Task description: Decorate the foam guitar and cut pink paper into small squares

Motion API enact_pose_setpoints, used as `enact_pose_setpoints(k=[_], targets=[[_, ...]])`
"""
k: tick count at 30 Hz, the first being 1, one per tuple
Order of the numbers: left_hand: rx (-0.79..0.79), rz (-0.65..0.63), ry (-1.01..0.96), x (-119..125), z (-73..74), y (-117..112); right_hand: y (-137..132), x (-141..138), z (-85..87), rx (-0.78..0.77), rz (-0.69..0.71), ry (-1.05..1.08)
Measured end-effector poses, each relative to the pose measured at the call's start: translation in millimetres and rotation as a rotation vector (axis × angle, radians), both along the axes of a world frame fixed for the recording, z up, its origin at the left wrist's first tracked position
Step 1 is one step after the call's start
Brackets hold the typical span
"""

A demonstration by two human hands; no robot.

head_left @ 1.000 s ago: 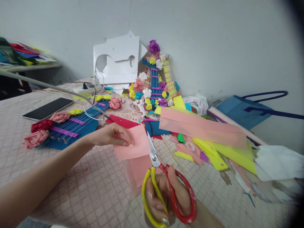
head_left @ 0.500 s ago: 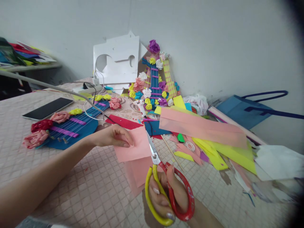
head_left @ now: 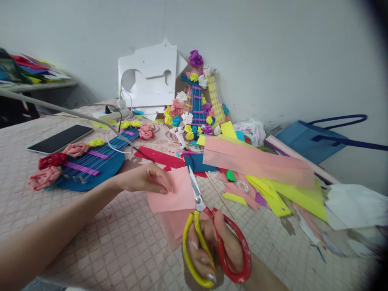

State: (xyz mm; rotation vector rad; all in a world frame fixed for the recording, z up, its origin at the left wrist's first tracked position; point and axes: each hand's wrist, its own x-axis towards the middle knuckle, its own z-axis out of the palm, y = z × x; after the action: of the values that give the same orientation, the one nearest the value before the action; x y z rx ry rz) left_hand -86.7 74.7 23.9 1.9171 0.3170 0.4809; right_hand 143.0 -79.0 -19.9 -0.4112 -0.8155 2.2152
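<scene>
My left hand (head_left: pixel 148 180) pinches the left edge of a pink paper sheet (head_left: pixel 177 194) and holds it just above the table. My right hand (head_left: pixel 212 246) has its fingers through the yellow and red loops of a pair of scissors (head_left: pixel 206 226). The steel blades point up and away and run along the right edge of the pink sheet. Part of the same pink paper hangs down below, behind the scissors.
A blue paper guitar with paper roses (head_left: pixel 87 161) lies at the left, a phone (head_left: pixel 60 138) behind it. A glue gun (head_left: pixel 179 135), a flower-covered craft (head_left: pixel 197 105) and white cardboard (head_left: pixel 148 79) stand at the back. Pink and yellow sheets (head_left: pixel 260 163), a wooden stick (head_left: pixel 220 194) and a blue bag (head_left: pixel 315 139) fill the right.
The scissor blades have closed along the pink sheet's right edge and sit slightly lower. My left hand has shifted a little to the right and down with the paper.
</scene>
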Motion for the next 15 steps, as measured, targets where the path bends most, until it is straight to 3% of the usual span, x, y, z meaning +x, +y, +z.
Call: enact_pose_setpoints(k=[15], targets=[[0.013, -0.01, 0.027, 2.4, -0.7, 0.1, 1.3, -2.5, 5.0, 0.013, -0.008, 0.038]])
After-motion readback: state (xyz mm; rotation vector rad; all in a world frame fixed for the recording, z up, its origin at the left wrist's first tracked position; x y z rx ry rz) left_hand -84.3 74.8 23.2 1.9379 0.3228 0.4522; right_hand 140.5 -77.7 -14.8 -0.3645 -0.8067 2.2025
